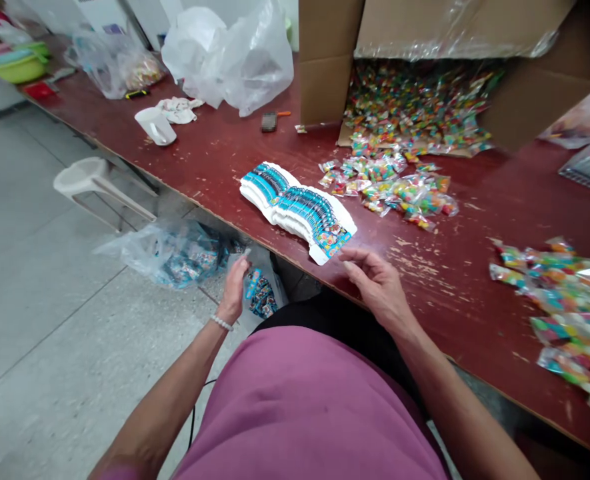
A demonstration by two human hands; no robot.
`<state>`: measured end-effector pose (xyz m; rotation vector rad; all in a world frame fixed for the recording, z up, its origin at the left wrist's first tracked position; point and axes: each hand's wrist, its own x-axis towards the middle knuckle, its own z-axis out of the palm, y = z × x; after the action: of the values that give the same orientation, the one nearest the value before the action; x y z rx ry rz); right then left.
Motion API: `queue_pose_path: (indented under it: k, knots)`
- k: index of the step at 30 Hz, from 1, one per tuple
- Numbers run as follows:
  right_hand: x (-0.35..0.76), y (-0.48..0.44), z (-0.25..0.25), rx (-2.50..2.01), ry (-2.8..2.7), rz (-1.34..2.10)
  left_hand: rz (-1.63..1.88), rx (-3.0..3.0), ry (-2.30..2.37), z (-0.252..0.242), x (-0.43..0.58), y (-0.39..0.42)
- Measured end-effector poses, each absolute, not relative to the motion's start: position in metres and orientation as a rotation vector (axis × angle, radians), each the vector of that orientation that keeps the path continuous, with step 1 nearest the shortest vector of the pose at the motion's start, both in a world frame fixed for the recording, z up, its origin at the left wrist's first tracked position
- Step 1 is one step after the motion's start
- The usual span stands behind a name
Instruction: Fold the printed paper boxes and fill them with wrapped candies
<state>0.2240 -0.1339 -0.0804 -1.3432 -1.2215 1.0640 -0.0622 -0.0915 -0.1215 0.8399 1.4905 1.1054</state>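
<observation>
Flat printed blue-and-white cartons (307,208) lie fanned in an overlapping row near the table's front edge. Beside the near end of that row is my right hand (377,283), its fingers half bent and the thumb a little apart, with nothing visible between them. My left hand (233,288), a beaded bracelet at its wrist, hangs past the table edge with fingers stretched out and holding nothing. Just below it, an open plastic bag (279,283) contains filled blue packets (261,293). Clear packets of colourful candy (399,183) lie loose behind the cartons.
An open cardboard box (327,87) on its side spills candy packets (419,100). More packets (569,307) lie at right. A white mug (155,127), a brush (269,122) and plastic bags (255,60) stand farther back. A white stool (87,175) and bagged packets (189,257) are on the floor.
</observation>
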Motion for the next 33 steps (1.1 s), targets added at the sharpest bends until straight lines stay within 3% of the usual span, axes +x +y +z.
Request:
queue_pose_path:
  k: [3, 7, 10, 13, 16, 20, 28, 33]
  knots:
    - [0.232, -0.134, -0.087, -1.405, -1.215, 1.046, 1.202, 1.032, 1.625, -0.127, -0.061, -0.085]
    - [0.24, -0.125, -0.091, -1.475, -1.107, 0.997, 1.183, 1.608, 1.596, -0.098, -0.017, -0.074]
    - [0.244, -0.111, -0.092, -1.556, -1.104, 0.94, 0.935, 2.266, 1.507, -0.074, 0.026, -0.064]
    - [0.246, -0.095, -0.093, -1.613, -1.287, 0.742, 0.598, 2.557, 1.577, -0.067, 0.054, -0.057]
    - [0.243, -0.078, -0.097, -1.683, -1.468, 0.509, 0.423, 2.619, 1.672, -0.072, 0.061, -0.053]
    - [0.242, -0.061, -0.102, -1.818, -1.533, 0.466, 0.417, 2.587, 1.756, -0.075, 0.061, -0.053]
    - [0.254, -0.052, -0.108, -1.525, -0.978, 0.842, 0.517, 2.605, 1.765, -0.08, 0.064, -0.062]
    - [0.258, -0.068, -0.083, -1.414, -0.959, 0.995, 0.72, 2.588, 1.671, -0.062, 0.06, -0.063]
